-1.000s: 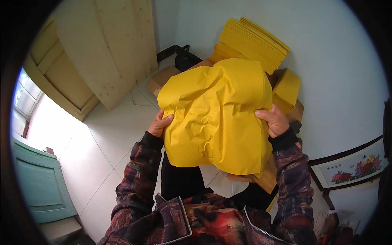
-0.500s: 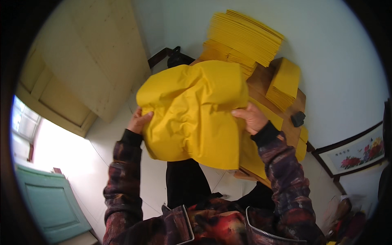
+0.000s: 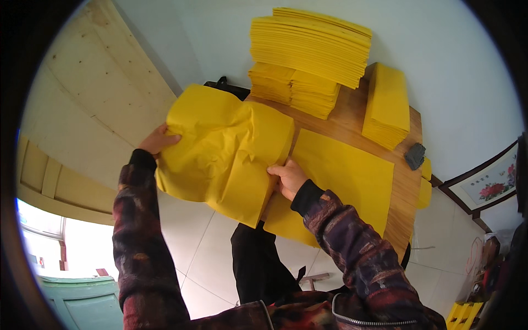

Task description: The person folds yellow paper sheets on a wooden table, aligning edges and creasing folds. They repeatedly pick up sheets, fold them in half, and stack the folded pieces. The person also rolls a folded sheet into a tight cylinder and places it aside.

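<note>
A large creased yellow paper sheet (image 3: 220, 148) is held up in front of me, past the table's left edge. My left hand (image 3: 159, 140) grips its left side, thumb on the face toward me. On the opposite side, my right hand (image 3: 290, 178) pinches the lower right edge, fingers behind the paper. The sheet sags and wrinkles between them. Just beyond my right hand, a flat yellow sheet (image 3: 352, 181) lies on the wooden table (image 3: 408, 203), partly covered by my right hand and sleeve.
A tall fanned yellow stack (image 3: 311, 47) rests on folded yellow bundles (image 3: 313, 93) at the table's back. Another folded stack (image 3: 388, 107) stands to their right, near a dark grey block (image 3: 414, 157). A pale wooden board (image 3: 104, 77) rises at left; a framed picture (image 3: 487, 179) leans at right.
Both hands have carried the creased sheet leftward, still gripping it. The view has shifted, so more of the flat sheet and the tabletop shows.
</note>
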The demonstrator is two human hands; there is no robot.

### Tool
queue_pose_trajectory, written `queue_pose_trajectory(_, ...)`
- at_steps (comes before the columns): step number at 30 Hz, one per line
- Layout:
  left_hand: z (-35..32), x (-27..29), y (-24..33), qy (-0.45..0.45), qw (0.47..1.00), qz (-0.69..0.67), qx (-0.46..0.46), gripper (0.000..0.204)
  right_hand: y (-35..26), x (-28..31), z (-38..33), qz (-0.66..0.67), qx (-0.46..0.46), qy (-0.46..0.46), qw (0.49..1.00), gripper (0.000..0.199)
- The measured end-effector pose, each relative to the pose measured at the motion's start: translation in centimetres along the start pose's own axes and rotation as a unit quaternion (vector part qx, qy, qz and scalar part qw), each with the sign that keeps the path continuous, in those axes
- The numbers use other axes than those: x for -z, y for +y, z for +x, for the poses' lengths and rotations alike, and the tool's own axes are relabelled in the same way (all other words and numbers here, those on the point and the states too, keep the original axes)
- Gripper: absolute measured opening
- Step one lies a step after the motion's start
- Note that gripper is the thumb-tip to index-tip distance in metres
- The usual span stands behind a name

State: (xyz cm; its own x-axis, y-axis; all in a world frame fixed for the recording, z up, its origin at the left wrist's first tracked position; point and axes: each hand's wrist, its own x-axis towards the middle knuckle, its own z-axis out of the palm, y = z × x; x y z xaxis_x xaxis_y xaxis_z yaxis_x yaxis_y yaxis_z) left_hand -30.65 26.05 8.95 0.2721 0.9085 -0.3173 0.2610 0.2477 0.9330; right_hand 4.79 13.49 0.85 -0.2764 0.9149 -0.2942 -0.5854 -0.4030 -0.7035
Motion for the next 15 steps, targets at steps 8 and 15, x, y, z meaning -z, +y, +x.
queue_pose_trajectory(8,4.6,-1.7,-3.3,-0.038,0.993,0.062,0.090,0.050,-1.1,-0.1,-1.4,-0.059,-0.070,0.070,0.993,0.040)
queue_pose_trajectory(15,5.3,-3.1,-5.0,-0.046,0.997,0.009,0.066,0.054,-2.2,0.9,-3.3,-0.133,0.023,0.049,0.990,0.048)
